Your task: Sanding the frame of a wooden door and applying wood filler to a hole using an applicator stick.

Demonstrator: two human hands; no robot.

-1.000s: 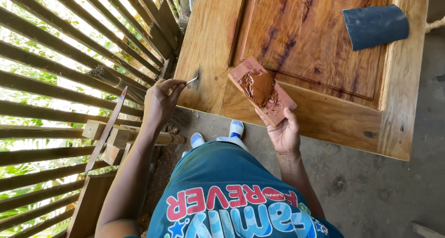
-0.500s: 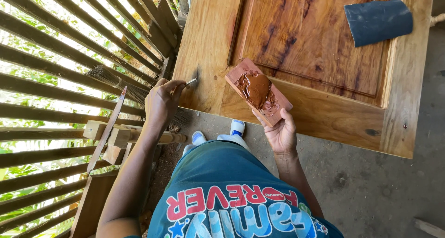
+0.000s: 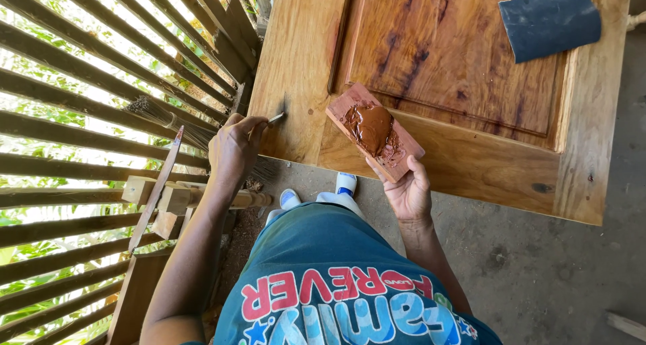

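A small putty knife (image 3: 272,119) is held in the left hand (image 3: 232,150), left of centre in the frame; the grip is clamped on its handle, and the blade tip is set against the left stile of the door (image 3: 303,62). A flat reddish board (image 3: 375,131) is held in the right hand (image 3: 407,194) at centre frame, with the fingers closed under its lower end. A mound of brown filler (image 3: 371,126) is carried on the board.

Progress, as judged from the frame: much filler is left on the board, and no filled patches can be made out on the stile, so the filling appears to be at an early stage. Dark streaks on the centre panel are seen; whether these are grain or filler cannot be told.

Materials: the door is of pale golden wood with a darker, red-brown recessed panel and a moulded edge. The filler is glossy and paste-like. A curled sheet of dark blue sandpaper (image 3: 548,23) lies on the door at upper right. Weathered wooden slats (image 3: 101,62) fill the left of the frame. The floor (image 3: 579,278) is of grey, stained concrete.
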